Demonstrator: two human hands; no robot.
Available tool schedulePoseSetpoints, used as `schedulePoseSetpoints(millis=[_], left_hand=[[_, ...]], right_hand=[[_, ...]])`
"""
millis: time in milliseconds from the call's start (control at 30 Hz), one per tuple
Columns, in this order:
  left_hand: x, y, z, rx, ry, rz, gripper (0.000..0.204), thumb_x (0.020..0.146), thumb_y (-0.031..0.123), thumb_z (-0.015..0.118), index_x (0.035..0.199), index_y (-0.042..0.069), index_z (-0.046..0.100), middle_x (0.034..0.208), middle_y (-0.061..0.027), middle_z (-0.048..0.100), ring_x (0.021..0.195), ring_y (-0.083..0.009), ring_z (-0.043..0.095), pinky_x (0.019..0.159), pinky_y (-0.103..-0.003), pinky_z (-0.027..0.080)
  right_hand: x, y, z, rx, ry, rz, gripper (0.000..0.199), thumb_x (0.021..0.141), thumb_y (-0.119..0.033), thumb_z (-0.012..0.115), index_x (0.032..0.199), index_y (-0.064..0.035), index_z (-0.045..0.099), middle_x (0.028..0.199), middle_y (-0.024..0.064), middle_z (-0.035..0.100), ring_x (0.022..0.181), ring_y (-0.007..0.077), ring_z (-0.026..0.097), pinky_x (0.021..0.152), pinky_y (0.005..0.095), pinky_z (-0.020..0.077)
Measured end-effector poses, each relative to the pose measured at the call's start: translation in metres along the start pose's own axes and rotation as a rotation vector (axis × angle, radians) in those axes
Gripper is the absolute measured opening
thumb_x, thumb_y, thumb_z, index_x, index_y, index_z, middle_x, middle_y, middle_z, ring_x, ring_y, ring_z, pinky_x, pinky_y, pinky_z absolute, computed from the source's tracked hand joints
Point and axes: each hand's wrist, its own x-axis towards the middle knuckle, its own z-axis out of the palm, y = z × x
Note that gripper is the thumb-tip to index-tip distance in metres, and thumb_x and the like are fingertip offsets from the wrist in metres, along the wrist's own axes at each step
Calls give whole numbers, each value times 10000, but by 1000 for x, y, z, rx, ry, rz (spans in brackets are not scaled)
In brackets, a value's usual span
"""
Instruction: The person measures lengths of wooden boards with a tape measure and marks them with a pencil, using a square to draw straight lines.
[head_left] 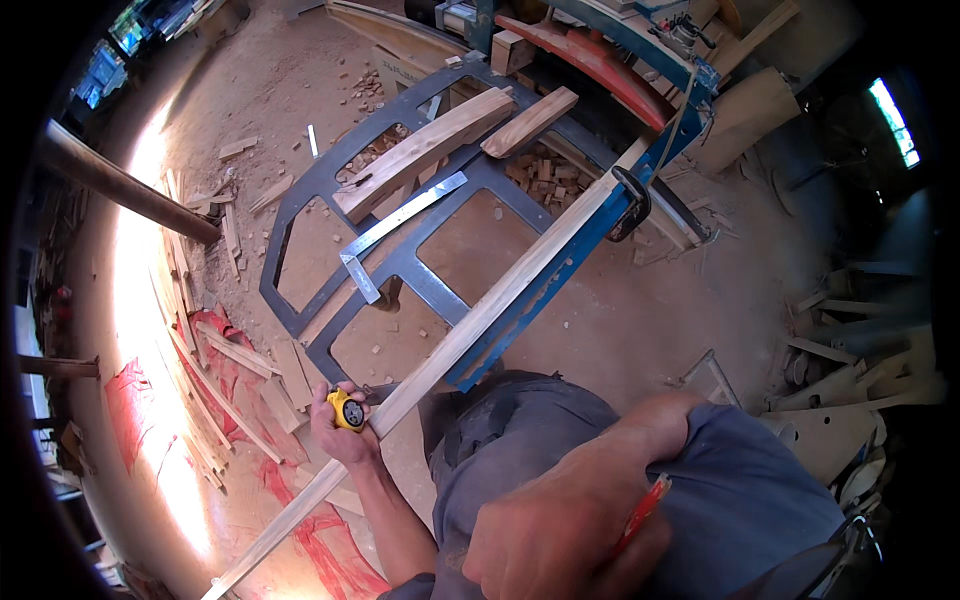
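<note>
My left hand [342,443] is wrapped round a yellow tape measure [346,410] with a dark round face. It sits right against a long, pale wooden strip [500,298] that slants from lower left to upper right. My right hand [560,530] is raised close to the camera, its fingers closed on a red pencil [641,514]. Beyond the strip lies a grey metal frame [437,287] with large cut-out openings. A metal try square [405,222] rests across it, and two wooden pieces, a longer one [425,150] and a shorter one [530,122], lie farther back.
A blue metal beam [545,290] runs along the strip, with a black clamp-like part [630,203] at its far end. Red machinery [590,62] stands at the back. Thin wood offcuts [215,390] and red sheeting [310,530] cover the floor at left; more scraps [835,350] pile up at right.
</note>
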Motion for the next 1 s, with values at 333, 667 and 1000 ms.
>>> schedulePoseSetpoints(millis=[333,667,1000], left_hand=[[-32,19,9,1,-179,-16,457,918,227,504,1291,-27,578,950,-244,696,771,-296,692,584,-336,548],[-82,40,11,430,-431,8,634,852,20,572,1481,-37,526,1042,-165,683,849,-213,655,793,-301,539],[-81,85,-45,868,-592,180,659,820,57,624,1452,-93,510,917,-141,650,801,-214,636,768,-337,530]], right_hand=[[-8,-7,-38,-446,43,60,224,888,55,552,1035,36,720,778,166,636,689,338,618,630,424,465],[-84,93,-102,-1026,503,978,217,988,-103,626,1173,2,669,1056,186,716,977,318,711,843,399,545],[-82,170,-66,-835,592,1126,190,943,-194,744,986,-22,678,749,63,662,651,152,623,614,313,493]])
